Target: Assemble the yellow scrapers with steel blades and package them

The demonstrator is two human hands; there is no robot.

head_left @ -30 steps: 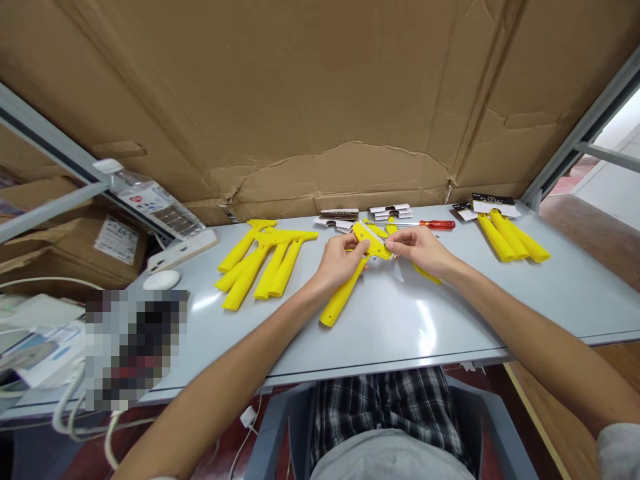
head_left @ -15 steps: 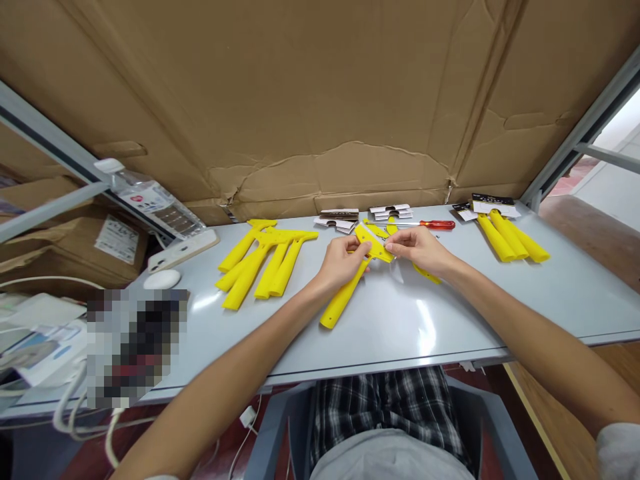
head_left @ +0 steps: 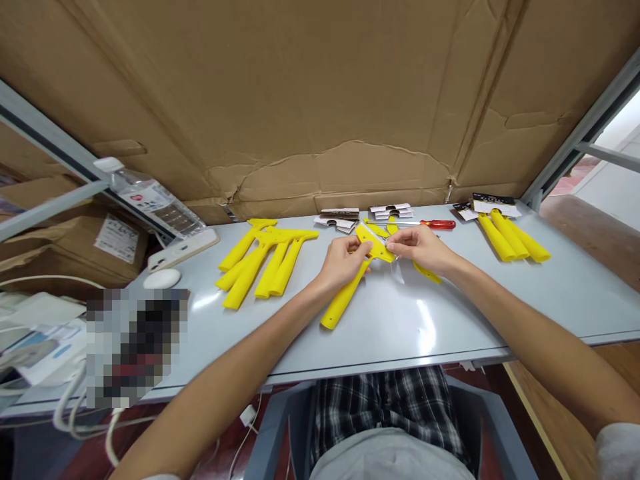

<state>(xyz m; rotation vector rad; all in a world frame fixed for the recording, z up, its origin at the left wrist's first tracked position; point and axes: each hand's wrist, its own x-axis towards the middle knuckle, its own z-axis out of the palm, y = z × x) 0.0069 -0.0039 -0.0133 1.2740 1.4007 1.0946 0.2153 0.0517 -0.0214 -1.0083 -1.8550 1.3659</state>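
Note:
My left hand [head_left: 341, 259] is closed around the neck of a yellow scraper [head_left: 346, 297], thumb on its flat head and handle slanting down toward the table's front edge. A pale strip runs along the head's upper edge. At the right end of that head, the fingertips of my right hand [head_left: 419, 245] are pinched together; whatever is between them is too small to make out. Just behind my hands lie more yellow scraper parts [head_left: 428, 273], partly hidden. A screwdriver [head_left: 437, 225] with a red handle rests beyond my right hand.
Several yellow scraper handles [head_left: 247, 277] lie in a pile at left. Carded yellow scrapers [head_left: 510, 235] are at right. Card packaging [head_left: 336, 220] stands along the cardboard wall [head_left: 320, 100]. A plastic bottle [head_left: 155, 200], power strip [head_left: 184, 249] and white mouse [head_left: 162, 279] occupy the left side.
My right fingertips have shifted very slightly right along the scraper's head. The left hand and the scraper have stayed in place.

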